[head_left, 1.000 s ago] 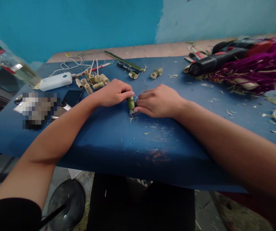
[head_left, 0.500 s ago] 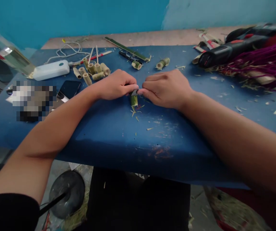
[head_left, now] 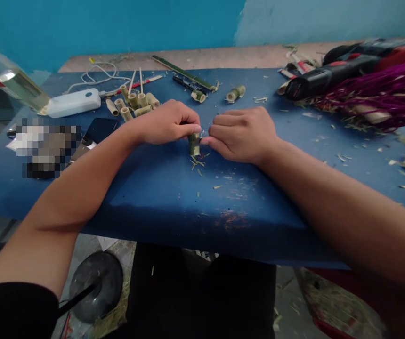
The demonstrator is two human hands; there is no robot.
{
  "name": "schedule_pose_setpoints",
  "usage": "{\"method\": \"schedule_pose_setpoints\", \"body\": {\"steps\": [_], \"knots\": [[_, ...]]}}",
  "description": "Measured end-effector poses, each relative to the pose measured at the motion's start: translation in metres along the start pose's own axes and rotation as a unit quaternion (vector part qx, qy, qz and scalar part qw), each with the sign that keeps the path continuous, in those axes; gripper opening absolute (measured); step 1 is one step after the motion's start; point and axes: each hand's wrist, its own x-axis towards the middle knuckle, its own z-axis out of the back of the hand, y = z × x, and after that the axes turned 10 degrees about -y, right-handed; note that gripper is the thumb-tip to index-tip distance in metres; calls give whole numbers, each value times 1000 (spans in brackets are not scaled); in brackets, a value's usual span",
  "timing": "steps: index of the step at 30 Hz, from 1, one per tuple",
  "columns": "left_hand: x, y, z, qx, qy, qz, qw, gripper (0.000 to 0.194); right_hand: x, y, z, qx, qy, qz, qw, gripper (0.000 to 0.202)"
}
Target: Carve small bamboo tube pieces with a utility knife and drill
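Shavings (head_left: 197, 162) on counter (head_left: 146, 188), just off near end of green bamboo piece (head_left: 194, 148), between hands. Left hand (head_left: 172, 123) closed round far end; right hand (head_left: 241, 134) curled, thumb at bamboo's right side, cannot tell what it holds. Short grip, round bamboo: could roll under pressure, right hand skidding into left. Beyond: hollow tubes (head_left: 133, 99), insides unclear; bottle (head_left: 17, 77), part-full, pale liquid (head_left: 29, 92).

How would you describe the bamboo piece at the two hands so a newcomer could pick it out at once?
On the blue tabletop, look to where the left hand and right hand almost meet. A short green bamboo piece shows there, its near end beside thin shavings. Unlike the bamboo tubes farther back, it alone sits at the hands.
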Motion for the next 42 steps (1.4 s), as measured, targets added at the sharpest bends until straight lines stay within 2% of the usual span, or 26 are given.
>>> {"method": "schedule_pose_setpoints", "body": {"steps": [3, 8, 15, 19, 25, 30, 36, 38, 42], "knots": [[1, 0, -1, -7, 1, 10, 1000, 24, 0, 0, 0, -5, -14, -32, 999, 68], [1, 6, -2, -32, 3, 25, 999, 23, 2, -2, 1, -8, 23, -30, 999, 69], [0, 11, 0, -41, 1, 21, 999, 21, 5, 4, 1, -19, 88, 77, 993, 80], [0, 7, 0, -34, -3, 18, 999, 20, 2, 5, 3, -32, 68, 68, 995, 84], [-1, 0, 0, -37, -12, 14, 999, 16, -1, 5, 6, -52, 12, -16, 998, 73], [-4, -10, 4, -30, 6, 28, 999, 19, 3, 3, 4, -56, 31, 12, 998, 78], [-6, -9, 9, -57, 14, 7, 998, 17, 7, 9, 7, -50, 89, 103, 989, 83], [-6, -6, 9, -62, 9, 4, 998, 17, 8, 11, 9, -58, 91, 98, 989, 82], [-7, -7, 8, -66, -2, -23, 998, 21, 6, 12, 12, -103, 48, 37, 993, 81]]}}
